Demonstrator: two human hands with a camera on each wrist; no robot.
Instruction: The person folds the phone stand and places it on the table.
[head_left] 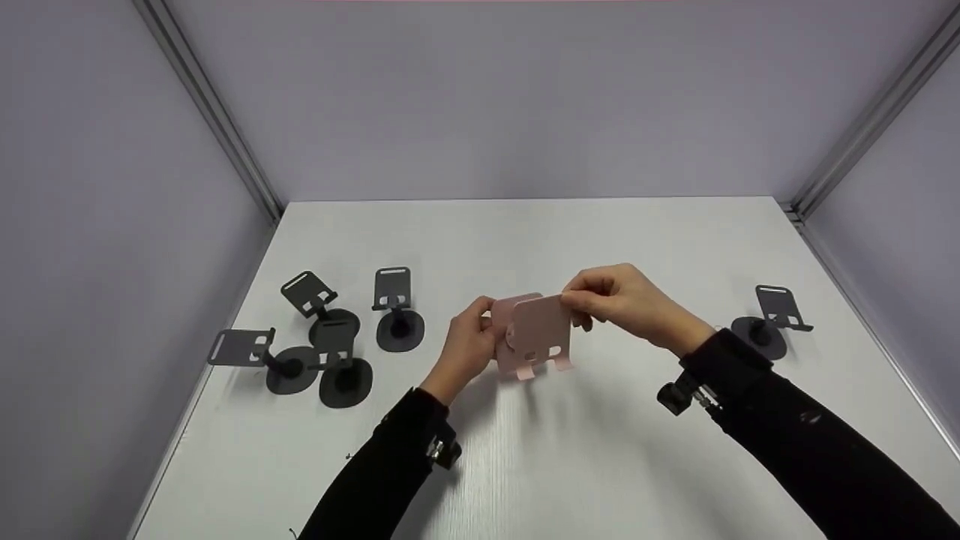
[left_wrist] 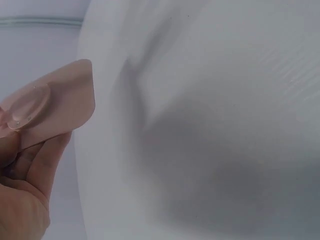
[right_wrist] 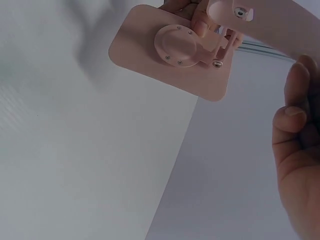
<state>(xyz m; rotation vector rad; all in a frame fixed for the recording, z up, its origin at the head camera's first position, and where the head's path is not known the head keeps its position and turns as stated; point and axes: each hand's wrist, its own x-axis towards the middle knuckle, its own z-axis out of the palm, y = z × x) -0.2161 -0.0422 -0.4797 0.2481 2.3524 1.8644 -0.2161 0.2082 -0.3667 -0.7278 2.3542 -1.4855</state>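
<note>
Holding a pale pink folding stand (head_left: 538, 331) above a white rectangular tabletop (head_left: 645, 465), the person's two hands are apart from each other, one on each side of it. The left hand (head_left: 466, 346) grips the stand's flat, round-cornered rear plate (right_wrist: 131, 47), which carries a pink raised disc (right_wrist: 177, 46) set with small screws. The right hand (head_left: 626, 306) pinches the upper right corner of the tilted front plate (head_left: 541, 319), whose two bent tabs (head_left: 562, 364) point downward. Both sleeves are black. To the left, four dark grey stands with rounded bases (head_left: 400, 331) stand near one another; a similar dark grey stand (head_left: 780, 304) is on the right, beyond the right forearm.
</note>
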